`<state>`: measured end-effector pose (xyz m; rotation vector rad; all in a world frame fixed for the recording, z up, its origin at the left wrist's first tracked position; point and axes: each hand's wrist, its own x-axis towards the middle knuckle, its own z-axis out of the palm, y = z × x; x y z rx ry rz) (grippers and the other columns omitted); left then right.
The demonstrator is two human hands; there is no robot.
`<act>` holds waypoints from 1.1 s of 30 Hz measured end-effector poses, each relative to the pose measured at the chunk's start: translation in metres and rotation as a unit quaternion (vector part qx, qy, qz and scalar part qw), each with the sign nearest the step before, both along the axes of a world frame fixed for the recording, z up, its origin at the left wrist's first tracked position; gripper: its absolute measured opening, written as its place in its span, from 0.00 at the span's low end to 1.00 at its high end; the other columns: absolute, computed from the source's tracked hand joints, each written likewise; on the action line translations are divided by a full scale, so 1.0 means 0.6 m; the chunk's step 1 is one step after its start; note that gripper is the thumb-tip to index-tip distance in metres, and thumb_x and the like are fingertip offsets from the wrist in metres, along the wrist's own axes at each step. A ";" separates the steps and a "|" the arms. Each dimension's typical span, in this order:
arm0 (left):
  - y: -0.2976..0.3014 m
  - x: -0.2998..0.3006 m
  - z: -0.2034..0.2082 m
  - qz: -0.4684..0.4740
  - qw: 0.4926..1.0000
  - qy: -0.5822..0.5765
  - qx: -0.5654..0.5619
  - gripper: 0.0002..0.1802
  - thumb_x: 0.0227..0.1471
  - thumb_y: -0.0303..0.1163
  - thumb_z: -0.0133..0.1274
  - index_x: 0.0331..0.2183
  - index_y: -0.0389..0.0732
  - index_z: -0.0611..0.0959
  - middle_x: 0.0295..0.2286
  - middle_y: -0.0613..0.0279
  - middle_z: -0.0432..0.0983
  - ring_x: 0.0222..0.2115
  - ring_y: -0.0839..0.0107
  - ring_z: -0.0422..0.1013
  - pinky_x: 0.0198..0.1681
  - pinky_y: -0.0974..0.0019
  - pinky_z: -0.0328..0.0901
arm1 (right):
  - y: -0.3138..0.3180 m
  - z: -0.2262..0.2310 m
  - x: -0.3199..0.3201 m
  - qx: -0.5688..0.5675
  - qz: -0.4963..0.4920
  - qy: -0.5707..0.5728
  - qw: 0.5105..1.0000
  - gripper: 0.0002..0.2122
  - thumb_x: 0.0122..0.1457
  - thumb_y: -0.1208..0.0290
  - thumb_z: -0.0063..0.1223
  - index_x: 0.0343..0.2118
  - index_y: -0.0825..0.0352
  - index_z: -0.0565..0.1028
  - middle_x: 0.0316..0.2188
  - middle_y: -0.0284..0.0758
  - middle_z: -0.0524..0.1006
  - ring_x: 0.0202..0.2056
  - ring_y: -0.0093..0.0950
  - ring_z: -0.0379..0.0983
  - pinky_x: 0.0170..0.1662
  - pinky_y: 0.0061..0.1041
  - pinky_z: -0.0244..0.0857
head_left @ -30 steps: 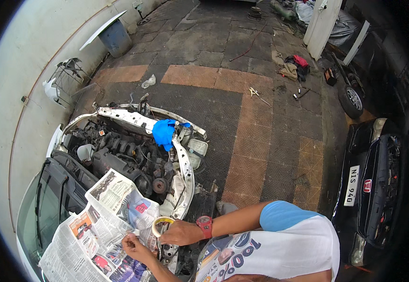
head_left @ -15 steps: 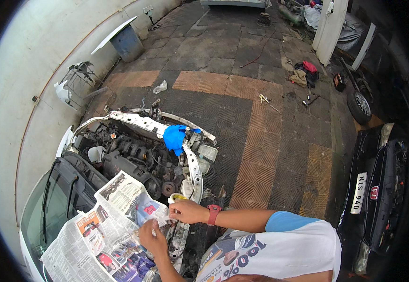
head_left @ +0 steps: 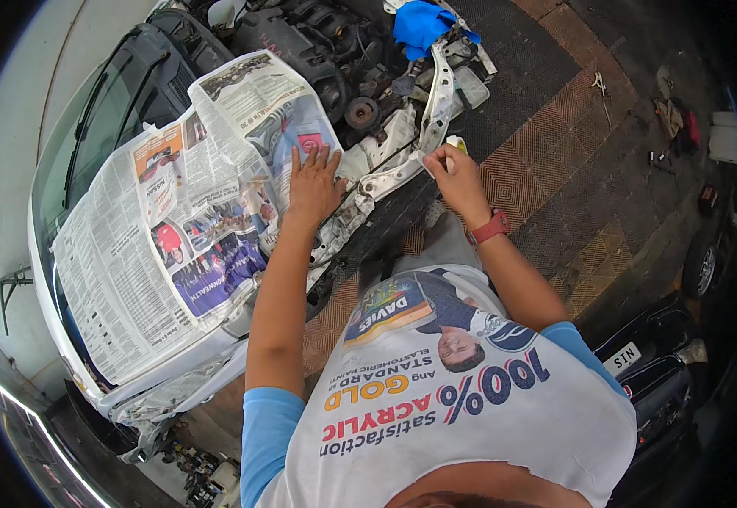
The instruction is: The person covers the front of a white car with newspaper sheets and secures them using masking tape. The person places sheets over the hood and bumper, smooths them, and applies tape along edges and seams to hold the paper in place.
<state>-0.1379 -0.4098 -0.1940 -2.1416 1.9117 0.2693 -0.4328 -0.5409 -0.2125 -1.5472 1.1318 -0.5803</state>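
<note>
My left hand (head_left: pixel 314 188) lies flat with fingers spread on sheets of newspaper (head_left: pixel 97 245), near the edge beside the engine bay. The newspaper covers the white car's fender and reaches toward the windshield. To the right, my right hand (head_left: pixel 460 179) is closed in a pinch, with a red watch on its wrist. It holds a roll of tape (head_left: pixel 458 144), whitish with some yellow showing, mostly hidden behind the fingers. A short pale piece (head_left: pixel 424 159) shows at the fingertips, over the white metal front frame (head_left: pixel 394 176).
The open engine bay (head_left: pixel 335 59) lies beyond my hands. A blue cloth (head_left: pixel 422 27) hangs on the frame's far corner. Pliers (head_left: pixel 601 91) lie on the tiled floor at right, and a dark car bumper (head_left: pixel 661 385) stands at lower right.
My view has tilted down toward my body. My hands were close together at the newspaper's edge; now the left is pressed flat on the paper and the right has moved away with the tape.
</note>
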 end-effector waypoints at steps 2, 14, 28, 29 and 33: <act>0.000 0.006 -0.005 -0.017 0.999 0.004 0.035 0.34 0.69 0.51 0.53 0.69 0.47 0.78 0.69 0.52 0.72 0.74 0.51 0.61 0.80 0.32 0.36 | 0.004 0.006 0.030 -0.032 0.016 -0.012 0.999 0.12 0.67 0.63 0.66 0.36 0.70 0.82 0.29 0.40 0.83 0.34 0.35 0.82 0.41 0.36 0.73; -0.010 0.022 -0.035 -0.016 0.997 -0.012 0.068 0.25 0.68 0.43 0.48 0.60 0.51 0.88 0.63 0.48 0.79 0.70 0.51 0.67 0.79 0.31 0.42 | -0.059 -0.174 0.308 -0.012 0.286 0.130 0.949 0.15 0.65 0.54 0.68 0.38 0.65 0.85 0.37 0.43 0.87 0.42 0.41 0.85 0.47 0.41 0.76; -0.015 -0.003 -0.032 0.054 0.997 0.017 0.051 0.28 0.64 0.37 0.47 0.60 0.37 0.85 0.54 0.47 0.82 0.63 0.51 0.73 0.80 0.33 0.36 | -0.016 -0.303 0.361 0.007 0.321 0.169 0.932 0.21 0.62 0.46 0.69 0.37 0.64 0.84 0.35 0.48 0.87 0.39 0.47 0.85 0.45 0.46 0.77; -0.018 -0.003 -0.031 0.042 0.998 0.008 0.039 0.27 0.64 0.37 0.48 0.59 0.37 0.86 0.54 0.47 0.82 0.63 0.50 0.73 0.80 0.33 0.38 | -0.016 -0.297 0.353 -0.022 0.309 0.176 0.934 0.21 0.62 0.47 0.69 0.38 0.64 0.84 0.35 0.48 0.87 0.40 0.48 0.85 0.45 0.47 0.77; -0.007 -0.003 -0.051 0.034 0.999 -0.013 0.021 0.27 0.64 0.37 0.47 0.57 0.37 0.87 0.57 0.46 0.80 0.63 0.47 0.72 0.79 0.32 0.41 | -0.010 -0.270 0.321 -0.083 0.301 0.181 0.933 0.17 0.61 0.54 0.68 0.43 0.63 0.81 0.35 0.48 0.86 0.41 0.53 0.84 0.46 0.51 0.77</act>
